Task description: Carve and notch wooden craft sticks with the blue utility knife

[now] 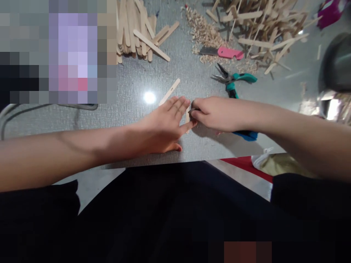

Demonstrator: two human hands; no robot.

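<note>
My left hand (170,124) lies flat on the table with its fingers stretched out, reaching toward my right hand. Below its fingertips, part of a wooden craft stick (188,116) shows between the two hands. My right hand (205,112) is closed, fingers curled down against that stick around something dark that is mostly hidden. A blue object (248,136) sticks out from under the right wrist; whether it belongs to what the hand holds, I cannot tell. Just beyond the left fingers rests another craft stick (170,91) with a small dark mark or slot.
Green-handled pliers (231,79) lie open beyond my right hand. Past them is a pink-handled cutter (230,53) beside wood shavings (204,29). Craft sticks are piled at the back (134,29), and cut pieces (263,22) are heaped to the right. A dark rounded object (337,64) stands far right.
</note>
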